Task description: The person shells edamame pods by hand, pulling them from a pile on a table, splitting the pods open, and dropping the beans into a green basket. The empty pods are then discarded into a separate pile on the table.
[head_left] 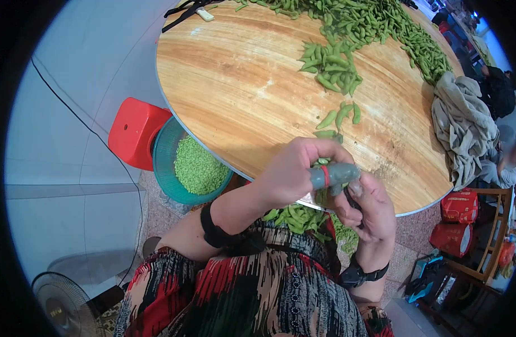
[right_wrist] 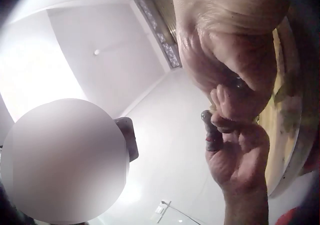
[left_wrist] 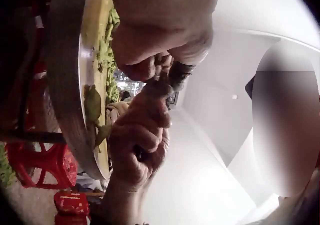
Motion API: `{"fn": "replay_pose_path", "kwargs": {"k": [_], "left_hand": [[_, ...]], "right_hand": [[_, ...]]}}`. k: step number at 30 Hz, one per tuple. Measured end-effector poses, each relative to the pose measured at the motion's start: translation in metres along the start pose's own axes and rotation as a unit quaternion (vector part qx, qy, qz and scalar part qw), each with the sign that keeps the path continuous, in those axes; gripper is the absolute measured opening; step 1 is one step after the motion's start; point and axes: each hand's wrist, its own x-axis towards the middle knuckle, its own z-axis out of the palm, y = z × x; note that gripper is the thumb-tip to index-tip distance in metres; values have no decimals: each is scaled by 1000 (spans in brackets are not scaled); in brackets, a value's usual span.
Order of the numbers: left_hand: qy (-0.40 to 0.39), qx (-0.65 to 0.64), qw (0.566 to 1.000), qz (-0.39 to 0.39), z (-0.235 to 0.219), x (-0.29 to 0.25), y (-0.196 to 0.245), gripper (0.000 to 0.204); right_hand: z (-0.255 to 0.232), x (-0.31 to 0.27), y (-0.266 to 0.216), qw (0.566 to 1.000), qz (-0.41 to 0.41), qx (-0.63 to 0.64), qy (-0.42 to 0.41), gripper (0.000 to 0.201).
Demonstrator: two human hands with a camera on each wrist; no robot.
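Observation:
Both hands meet over the near edge of the round wooden table (head_left: pixel 230 95). My left hand (head_left: pixel 291 171) bends its index finger and thumb towards the right fingertips; a grey-green cover (head_left: pixel 339 174) with a red band sits on its thumb. My right hand (head_left: pixel 376 210) has its fingers curled, its thumb against the covered tip. Both pinch at a green edamame pod, mostly hidden by the fingers; bits of green show there. A small dark thing (head_left: pixel 360 223) shows in the right hand's curl; I cannot tell what it is. Loose pods (head_left: pixel 342 115) lie just beyond the hands.
A large heap of edamame pods (head_left: pixel 370 22) covers the table's far side. Shelled beans (head_left: pixel 199 165) fill a teal basket (head_left: pixel 163 151) beside a red stool (head_left: pixel 135 133). More pods (head_left: pixel 297 218) lie at the lap. A grey cloth (head_left: pixel 464 123) hangs over the right edge.

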Motion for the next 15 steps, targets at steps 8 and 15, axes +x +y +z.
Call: {"fn": "replay_pose_path", "kwargs": {"k": [8,15], "left_hand": [[-23,-128,991,18,2,16,-10,19],[31,-72,997,21,-4,26,-13,16]], "right_hand": [[0,10,-3,996,-52,-59,35,15],[2,26,-14,987,-76,-76,121,10]]}}
